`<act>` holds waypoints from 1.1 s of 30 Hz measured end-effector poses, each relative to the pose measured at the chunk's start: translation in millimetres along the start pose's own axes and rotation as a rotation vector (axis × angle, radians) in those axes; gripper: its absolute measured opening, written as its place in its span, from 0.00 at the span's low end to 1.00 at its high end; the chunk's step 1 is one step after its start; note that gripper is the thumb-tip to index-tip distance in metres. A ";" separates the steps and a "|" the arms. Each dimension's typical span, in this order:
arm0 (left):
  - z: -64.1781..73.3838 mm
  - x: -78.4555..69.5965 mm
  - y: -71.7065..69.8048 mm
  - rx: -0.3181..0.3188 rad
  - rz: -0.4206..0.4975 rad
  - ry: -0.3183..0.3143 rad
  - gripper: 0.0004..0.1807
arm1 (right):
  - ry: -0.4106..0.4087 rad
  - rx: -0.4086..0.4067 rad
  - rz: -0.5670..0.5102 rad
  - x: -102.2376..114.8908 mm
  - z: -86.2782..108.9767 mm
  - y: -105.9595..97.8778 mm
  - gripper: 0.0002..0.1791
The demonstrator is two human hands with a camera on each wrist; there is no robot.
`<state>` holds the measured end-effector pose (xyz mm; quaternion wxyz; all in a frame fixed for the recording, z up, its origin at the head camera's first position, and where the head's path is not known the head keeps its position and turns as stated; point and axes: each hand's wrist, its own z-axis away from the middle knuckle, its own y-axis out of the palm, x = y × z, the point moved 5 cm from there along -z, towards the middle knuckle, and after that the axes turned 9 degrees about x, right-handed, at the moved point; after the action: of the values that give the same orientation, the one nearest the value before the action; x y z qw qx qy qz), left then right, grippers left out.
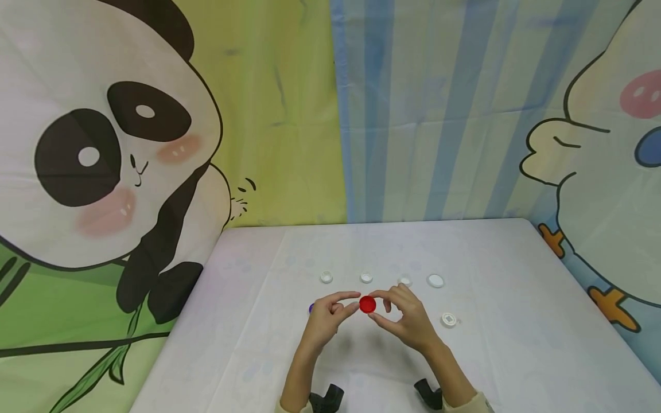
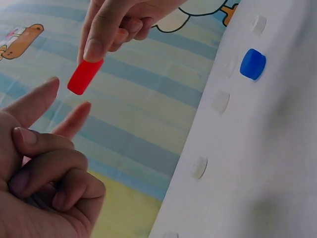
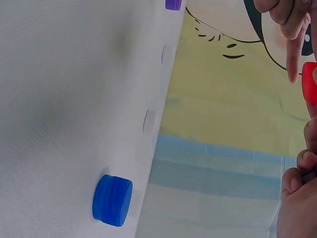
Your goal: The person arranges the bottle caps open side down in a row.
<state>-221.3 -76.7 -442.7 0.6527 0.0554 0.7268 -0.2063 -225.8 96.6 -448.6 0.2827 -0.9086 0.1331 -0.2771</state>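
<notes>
A red bottle cap (image 1: 367, 304) is held up above the table, pinched at its rim between the thumb and index finger of my right hand (image 1: 408, 320). My left hand (image 1: 324, 320) is just left of it. In the left wrist view, the thumb and index finger of that left hand (image 2: 54, 163) stretch toward the red cap (image 2: 85, 77) with a gap between, its other fingers folded in. A blue bottle cap (image 3: 112, 200) sits on the table; the right hand hides it in the head view. Behind the left hand, a purple cap (image 1: 311, 308) shows only its edge.
Across the white table (image 1: 248, 350) stand white round pieces: one at the left (image 1: 326, 277), a middle one (image 1: 366, 277), and a larger one (image 1: 435, 280). Another white piece (image 1: 448, 320) is right of the right hand. Printed curtains (image 1: 403, 115) hang behind the table.
</notes>
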 end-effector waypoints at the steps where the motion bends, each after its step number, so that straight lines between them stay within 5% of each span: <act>1: 0.1 1.4 -0.4 0.002 0.031 -0.049 0.15 | -0.004 0.001 0.004 -0.1 0.1 0.4 0.18; 8: -6.3 26.3 1.2 0.013 0.109 -0.210 0.16 | -0.017 0.019 0.039 -3.0 1.5 3.2 0.18; 13: -10.8 43.9 2.3 0.029 0.091 -0.228 0.18 | -0.022 0.030 0.041 -3.0 3.6 3.8 0.18; 20: -10.5 41.3 4.2 0.034 0.068 -0.192 0.18 | -0.026 0.032 0.033 -2.3 5.3 3.8 0.20; 23: -7.9 25.0 3.0 -0.018 0.004 -0.119 0.14 | 0.039 0.064 -0.016 1.0 2.8 1.6 0.27; 27: -2.4 -2.3 -2.4 -0.122 -0.137 0.087 0.11 | 0.214 0.144 -0.183 11.9 -4.7 -4.2 0.26; 33: -1.2 -6.6 -7.6 -0.166 -0.356 0.401 0.11 | 0.432 0.236 -0.397 17.5 -9.0 -8.0 0.11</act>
<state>-224.1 -81.9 -434.5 0.4515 -0.0870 0.8543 -0.2425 -216.1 92.1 -430.2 0.2919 -0.7980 -0.0229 -0.5268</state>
